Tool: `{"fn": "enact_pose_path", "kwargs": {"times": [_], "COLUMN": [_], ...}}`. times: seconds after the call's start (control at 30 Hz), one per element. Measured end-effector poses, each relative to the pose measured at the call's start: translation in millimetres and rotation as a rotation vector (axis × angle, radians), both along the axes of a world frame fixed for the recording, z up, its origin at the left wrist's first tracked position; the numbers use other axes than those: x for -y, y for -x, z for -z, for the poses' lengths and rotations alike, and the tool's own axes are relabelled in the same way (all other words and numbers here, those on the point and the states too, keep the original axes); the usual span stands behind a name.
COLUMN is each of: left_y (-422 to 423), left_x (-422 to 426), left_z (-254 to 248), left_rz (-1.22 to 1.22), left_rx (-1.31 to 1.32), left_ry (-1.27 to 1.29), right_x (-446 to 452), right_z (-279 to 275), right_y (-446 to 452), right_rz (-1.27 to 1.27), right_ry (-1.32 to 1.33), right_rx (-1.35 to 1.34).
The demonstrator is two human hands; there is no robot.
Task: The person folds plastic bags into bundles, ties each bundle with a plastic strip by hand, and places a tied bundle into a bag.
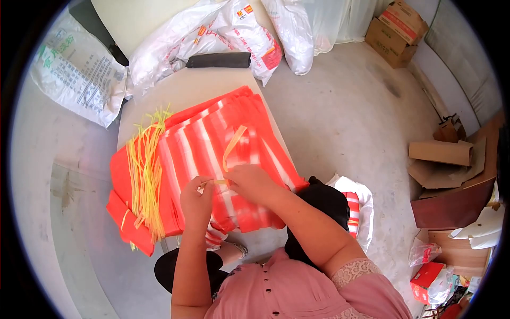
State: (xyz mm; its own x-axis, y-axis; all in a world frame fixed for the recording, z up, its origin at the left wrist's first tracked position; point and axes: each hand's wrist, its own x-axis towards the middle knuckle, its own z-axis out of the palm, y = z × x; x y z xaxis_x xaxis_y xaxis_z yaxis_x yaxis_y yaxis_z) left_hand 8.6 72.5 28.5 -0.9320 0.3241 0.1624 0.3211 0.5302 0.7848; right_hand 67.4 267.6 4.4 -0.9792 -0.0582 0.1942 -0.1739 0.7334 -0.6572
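Observation:
A stack of red-and-white striped soft sheets (183,141) covers most of the table before me. Over its near edge, my left hand (196,196) is closed in a pinch on one end of a yellow strip (232,149). My right hand (248,182) is closed on the same strip a short way to the right, and the strip's free part curls up beyond it. Beneath both hands, striped material hangs over the table edge. A bundle of loose yellow strips (146,175) lies along the left side of the stack, on plain red material (121,173).
A black roll (218,60) lies at the table's (175,82) far edge, with stuffed white sacks (239,32) behind. Another white sack (79,69) stands left. On the right are cardboard boxes (393,37), an opened carton (446,165), and a white bag (364,204) holding striped material.

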Motion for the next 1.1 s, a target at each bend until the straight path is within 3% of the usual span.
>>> {"fn": "enact_pose_path", "kwargs": {"times": [0.17,0.27,0.37,0.57,0.67,0.87,0.97,1.1], "left_y": [-12.6,-17.8,-16.7,-5.3,4.7,-2.1,-0.3,0.9], "left_x": [-18.1,-29.1,-36.6,-36.9,-32.9,-40.4,-42.2,-40.6], "left_z": [-3.0,-10.2,-10.2,-8.9,19.4,4.8,4.8,15.8], "left_rz": [0.098,0.29,0.24,0.291,0.244,0.048,0.05,0.147], "left_rx": [-0.121,-0.192,-0.067,0.138,0.037,0.199,0.216,0.127], "left_ry": [-0.043,0.023,-0.109,0.065,0.093,0.033,0.075,0.062], "right_x": [0.6,-1.5,0.7,-1.7,-3.6,-2.2,-6.3,-11.6], "right_z": [-7.5,-12.1,-1.0,0.9,1.0,-21.5,-17.9,-9.7], "right_y": [-2.9,-2.5,2.2,4.9,4.1,-8.0,-4.3,-8.5], "right_rz": [0.002,0.011,0.071,0.062,0.052,0.209,0.175,0.048], "right_ry": [0.043,0.043,0.116,0.158,0.232,0.297,0.135,-0.009], "right_rx": [-0.015,0.042,0.036,0.078,0.047,0.073,0.098,-0.188]}}
